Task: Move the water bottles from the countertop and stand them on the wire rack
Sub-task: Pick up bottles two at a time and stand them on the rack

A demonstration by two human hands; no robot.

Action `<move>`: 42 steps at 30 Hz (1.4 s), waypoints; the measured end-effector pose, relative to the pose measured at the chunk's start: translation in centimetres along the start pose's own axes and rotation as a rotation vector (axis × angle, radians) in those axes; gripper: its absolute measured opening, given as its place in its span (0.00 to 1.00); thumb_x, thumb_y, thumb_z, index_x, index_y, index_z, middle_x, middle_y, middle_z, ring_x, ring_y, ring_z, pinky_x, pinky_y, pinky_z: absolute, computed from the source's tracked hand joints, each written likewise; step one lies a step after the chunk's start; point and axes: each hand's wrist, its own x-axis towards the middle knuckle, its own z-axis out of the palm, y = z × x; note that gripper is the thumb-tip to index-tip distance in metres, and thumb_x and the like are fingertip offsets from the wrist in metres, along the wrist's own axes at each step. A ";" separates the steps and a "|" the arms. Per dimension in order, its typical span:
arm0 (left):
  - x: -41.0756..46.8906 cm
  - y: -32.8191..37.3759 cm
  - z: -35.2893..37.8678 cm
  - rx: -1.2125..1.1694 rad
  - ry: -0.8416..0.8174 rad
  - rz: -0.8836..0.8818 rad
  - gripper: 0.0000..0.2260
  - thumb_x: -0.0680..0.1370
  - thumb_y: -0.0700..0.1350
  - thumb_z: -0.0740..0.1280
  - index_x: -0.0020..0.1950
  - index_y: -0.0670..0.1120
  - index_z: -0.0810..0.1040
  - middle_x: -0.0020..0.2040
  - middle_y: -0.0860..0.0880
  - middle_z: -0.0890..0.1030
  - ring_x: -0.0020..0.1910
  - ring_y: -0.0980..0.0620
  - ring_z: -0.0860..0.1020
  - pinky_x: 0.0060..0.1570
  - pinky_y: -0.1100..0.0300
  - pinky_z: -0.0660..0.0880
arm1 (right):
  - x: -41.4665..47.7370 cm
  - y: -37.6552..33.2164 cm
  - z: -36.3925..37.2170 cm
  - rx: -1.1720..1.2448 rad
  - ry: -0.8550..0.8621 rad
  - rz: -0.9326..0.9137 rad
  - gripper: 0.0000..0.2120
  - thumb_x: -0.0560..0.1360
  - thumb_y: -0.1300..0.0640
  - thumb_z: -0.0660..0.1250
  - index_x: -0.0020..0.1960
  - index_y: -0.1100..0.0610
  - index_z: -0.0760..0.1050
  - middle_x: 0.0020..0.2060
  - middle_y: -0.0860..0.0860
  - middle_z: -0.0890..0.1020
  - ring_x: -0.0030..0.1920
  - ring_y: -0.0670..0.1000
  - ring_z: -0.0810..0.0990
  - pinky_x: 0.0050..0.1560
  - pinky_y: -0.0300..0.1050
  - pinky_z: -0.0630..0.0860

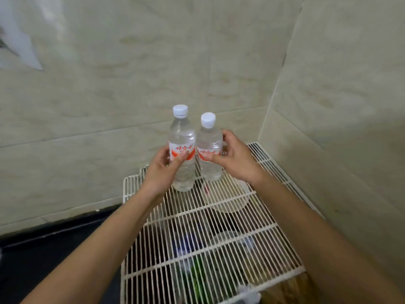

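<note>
Two clear water bottles with white caps and red-and-white labels stand upright side by side at the far end of the white wire rack (219, 218). My left hand (163, 170) grips the left bottle (183, 137) at its label. My right hand (235, 157) grips the right bottle (209, 139) at its label, thumb in front. Both bottle bases rest on or just at the rack wires; the bottles touch each other.
The rack sits in a corner between two beige tiled walls. A black countertop (54, 249) lies to the left below. Under the rack show blurred items: a white round plate (228, 198), something blue, something green. A wooden surface shows at the bottom right.
</note>
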 end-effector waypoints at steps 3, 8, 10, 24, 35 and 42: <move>2.7 0.4 0.6 0.022 0.090 -0.001 0.20 0.77 0.52 0.72 0.67 0.47 0.78 0.56 0.50 0.87 0.55 0.52 0.85 0.55 0.51 0.82 | 3.9 0.9 -0.5 0.060 -0.093 0.004 0.34 0.71 0.55 0.80 0.73 0.54 0.69 0.63 0.46 0.80 0.59 0.43 0.80 0.59 0.41 0.77; 5.4 -0.1 1.0 0.065 0.175 -0.021 0.17 0.78 0.48 0.72 0.65 0.46 0.78 0.57 0.49 0.86 0.58 0.50 0.84 0.57 0.51 0.81 | 8.5 2.4 -0.2 0.057 -0.236 0.005 0.36 0.73 0.58 0.78 0.77 0.53 0.66 0.69 0.48 0.77 0.67 0.49 0.76 0.69 0.51 0.74; 5.5 -1.1 1.2 0.092 0.173 -0.034 0.17 0.79 0.47 0.72 0.67 0.47 0.77 0.58 0.50 0.86 0.58 0.52 0.84 0.56 0.54 0.82 | 9.3 3.1 0.0 0.027 -0.282 0.010 0.36 0.74 0.53 0.77 0.78 0.49 0.64 0.71 0.48 0.77 0.70 0.50 0.75 0.71 0.56 0.73; 6.4 -1.9 1.3 0.136 0.143 -0.022 0.20 0.80 0.48 0.69 0.73 0.53 0.73 0.62 0.56 0.83 0.61 0.57 0.80 0.52 0.63 0.78 | 8.6 5.1 1.0 -0.046 -0.301 0.179 0.34 0.78 0.48 0.72 0.78 0.53 0.62 0.76 0.51 0.71 0.74 0.56 0.72 0.72 0.60 0.71; 6.4 -2.4 -0.1 0.171 0.070 -0.041 0.20 0.81 0.51 0.68 0.73 0.55 0.73 0.67 0.55 0.81 0.65 0.54 0.79 0.65 0.50 0.76 | 8.5 5.1 1.5 -0.187 -0.332 0.133 0.35 0.79 0.49 0.70 0.81 0.50 0.58 0.75 0.51 0.73 0.71 0.55 0.75 0.72 0.62 0.71; 5.7 -1.1 -0.4 0.209 -0.044 -0.086 0.22 0.83 0.52 0.64 0.76 0.58 0.68 0.73 0.54 0.74 0.71 0.47 0.73 0.63 0.47 0.74 | 7.6 4.7 2.2 -0.207 -0.292 0.149 0.32 0.80 0.46 0.69 0.80 0.48 0.60 0.76 0.49 0.72 0.74 0.55 0.72 0.73 0.64 0.69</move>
